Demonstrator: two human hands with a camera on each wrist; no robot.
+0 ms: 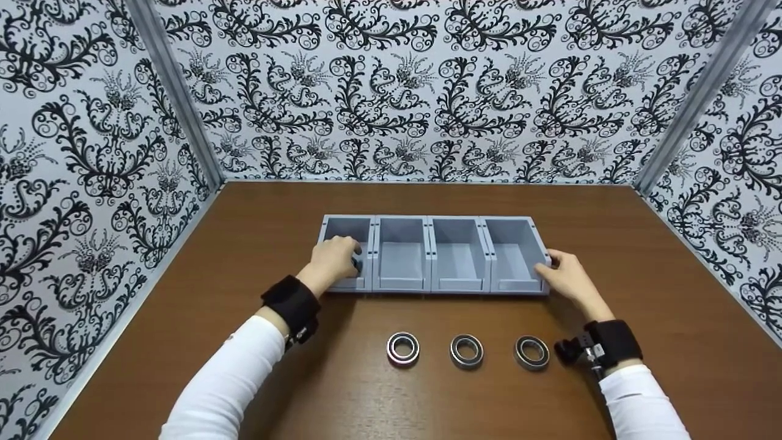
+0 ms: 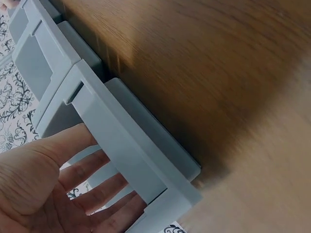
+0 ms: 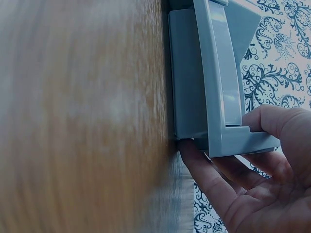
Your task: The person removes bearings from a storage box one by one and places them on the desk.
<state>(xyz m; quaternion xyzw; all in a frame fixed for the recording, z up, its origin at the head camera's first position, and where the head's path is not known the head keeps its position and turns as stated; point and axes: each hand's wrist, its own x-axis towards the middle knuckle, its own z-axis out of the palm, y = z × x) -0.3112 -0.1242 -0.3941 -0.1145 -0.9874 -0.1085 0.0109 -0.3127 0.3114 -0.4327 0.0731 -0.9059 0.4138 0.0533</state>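
A row of grey-blue open-front storage bins (image 1: 400,284) stands on the table. My left hand (image 1: 333,260) reaches over the low front lip of the leftmost bin. In the left wrist view, the fingers (image 2: 99,194) pass behind that lip, which hides their tips. A small dark patch shows beside the fingers in the head view; I cannot tell what the hand holds. At the row's right end, my right hand (image 1: 568,278) grips the rightmost bin (image 3: 218,87), thumb over its side edge, fingers along the outside. Three metal ball bearings (image 1: 403,349) lie in front.
The other two ball bearings are a middle one (image 1: 467,351) and a right one (image 1: 531,352), near the right wrist's camera. A brown wooden table (image 1: 256,214) carries everything. Patterned walls (image 1: 397,91) with grey corner posts (image 1: 177,91) enclose its back and sides.
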